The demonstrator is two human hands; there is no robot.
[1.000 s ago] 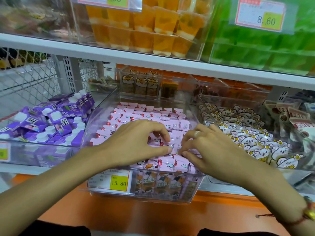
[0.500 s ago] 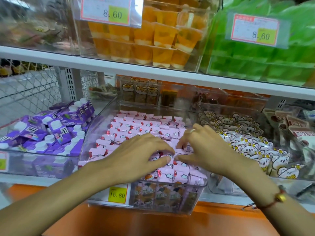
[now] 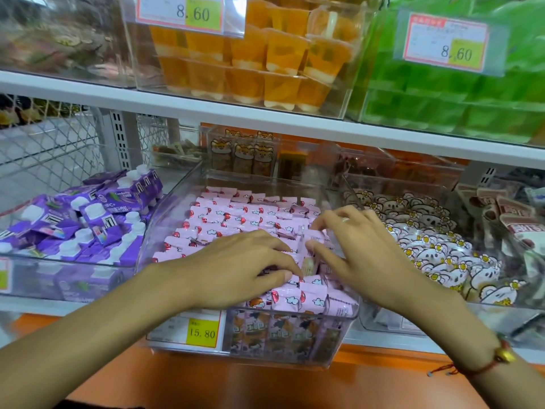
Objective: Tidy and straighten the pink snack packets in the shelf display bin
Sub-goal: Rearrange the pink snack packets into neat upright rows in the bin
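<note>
Pink snack packets [image 3: 250, 215] fill the clear display bin [image 3: 165, 228] at the middle of the lower shelf, and both hands are down among them near the front. The left hand [image 3: 236, 270] lies palm-down on the pile, fingers curled, its thumb and fingertips closing on packets just ahead of the front wall. The right hand [image 3: 356, 246] meets it from the other side: its fingers are bent and spread a little, the thumb and forefinger seeming to pinch one packet that stands on edge between the two hands, though exactly which packet each finger holds is hard to tell.

Beyond the fingertips, toward the back of the bin, the packets already lie in fairly even overlapping rows, faces up. Under and between the fingers the order breaks down: several packets are tilted or turned, and those nearest the wrists, against the front wall, sit heaped at mixed angles. My judgement is that the back is largely done and the front strip, from the fingers to the front wall, is what remains to straighten.

Left of the left hand sits a bin of purple pouches [image 3: 88, 219]; right of the right hand, white flower-print packets [image 3: 442, 255].
</note>
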